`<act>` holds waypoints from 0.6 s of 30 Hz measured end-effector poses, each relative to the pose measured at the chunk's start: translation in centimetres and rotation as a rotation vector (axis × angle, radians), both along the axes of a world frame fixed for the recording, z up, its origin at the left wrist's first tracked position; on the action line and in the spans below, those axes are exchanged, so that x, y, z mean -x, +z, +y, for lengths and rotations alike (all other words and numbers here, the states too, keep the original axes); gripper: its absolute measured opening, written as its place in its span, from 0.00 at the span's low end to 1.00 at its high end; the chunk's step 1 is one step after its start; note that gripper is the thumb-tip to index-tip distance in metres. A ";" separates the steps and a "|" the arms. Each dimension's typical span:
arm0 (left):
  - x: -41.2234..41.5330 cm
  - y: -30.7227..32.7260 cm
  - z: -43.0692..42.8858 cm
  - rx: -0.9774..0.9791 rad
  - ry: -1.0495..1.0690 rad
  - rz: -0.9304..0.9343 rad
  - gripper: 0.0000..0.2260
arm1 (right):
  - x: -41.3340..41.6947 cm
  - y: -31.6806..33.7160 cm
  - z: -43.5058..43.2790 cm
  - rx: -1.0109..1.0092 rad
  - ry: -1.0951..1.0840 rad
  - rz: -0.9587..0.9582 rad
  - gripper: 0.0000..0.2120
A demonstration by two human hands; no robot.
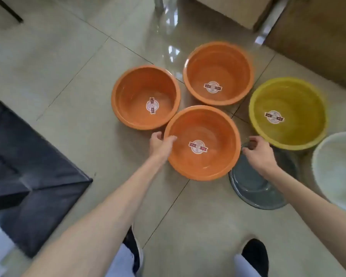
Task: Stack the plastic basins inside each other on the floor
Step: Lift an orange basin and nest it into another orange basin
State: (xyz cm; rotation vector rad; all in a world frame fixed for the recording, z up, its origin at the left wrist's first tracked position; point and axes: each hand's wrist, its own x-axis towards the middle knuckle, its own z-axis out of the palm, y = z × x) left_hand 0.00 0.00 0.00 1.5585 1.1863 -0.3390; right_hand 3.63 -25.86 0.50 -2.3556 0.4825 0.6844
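Three orange basins stand on the tiled floor: one at the left [132, 90], one at the back [228, 64] and one nearest me [214, 162]. Each has a round label inside. A yellow basin [300, 100], a white basin [340, 166] and a grey basin [248, 182] lie to the right. My left hand [160, 144] grips the near orange basin's left rim, thumb inside. My right hand [258, 152] hovers over the grey basin's far rim, just right of the near orange basin, with fingers curled; I cannot tell if it touches either.
A dark folded mat [28, 172] lies on the floor at the left. Cardboard boxes [316, 37] and metal legs [268, 19] stand at the back right. My feet in dark shoes [256, 254] are at the bottom edge.
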 end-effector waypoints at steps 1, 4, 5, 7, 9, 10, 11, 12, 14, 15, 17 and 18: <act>-0.6 -1.4 0.1 -0.058 -0.027 0.047 0.31 | -0.9 -1.8 0.3 0.037 0.047 -0.017 0.27; -1.5 -5.9 0.2 -0.115 -0.019 0.119 0.31 | -3.5 -6.3 1.5 0.089 0.165 -0.032 0.22; -1.7 -7.2 -0.1 -0.111 -0.019 0.125 0.29 | -4.2 -7.6 2.1 0.105 0.195 -0.049 0.19; -2.1 -9.3 -0.8 -0.111 -0.025 0.136 0.22 | -5.0 -9.4 2.7 0.147 0.202 -0.098 0.17; -2.2 -10.5 -1.4 -0.152 -0.032 0.143 0.16 | -5.6 -10.8 2.8 0.172 0.212 -0.119 0.17; -2.3 -11.1 -1.4 -0.181 -0.026 0.154 0.14 | -5.9 -11.2 2.7 0.191 0.225 -0.118 0.17; -2.4 -11.4 -1.3 -0.202 -0.024 0.164 0.14 | -6.2 -11.5 2.7 0.209 0.237 -0.116 0.16; -2.4 -11.6 -1.2 -0.224 -0.028 0.174 0.14 | -6.5 -11.5 2.7 0.222 0.250 -0.114 0.15; -2.3 -11.7 -0.7 -0.242 -0.013 0.192 0.14 | -6.7 -11.0 2.6 0.220 0.275 -0.105 0.13; -2.1 -11.4 -0.5 -0.247 -0.004 0.202 0.14 | -6.5 -10.3 2.7 0.214 0.282 -0.100 0.12; -1.5 -10.0 -0.1 -0.239 0.012 0.200 0.13 | -6.0 -8.5 2.7 0.193 0.272 -0.078 0.13; -1.0 -9.0 0.0 -0.228 0.007 0.182 0.12 | -5.8 -7.4 2.6 0.173 0.266 -0.071 0.14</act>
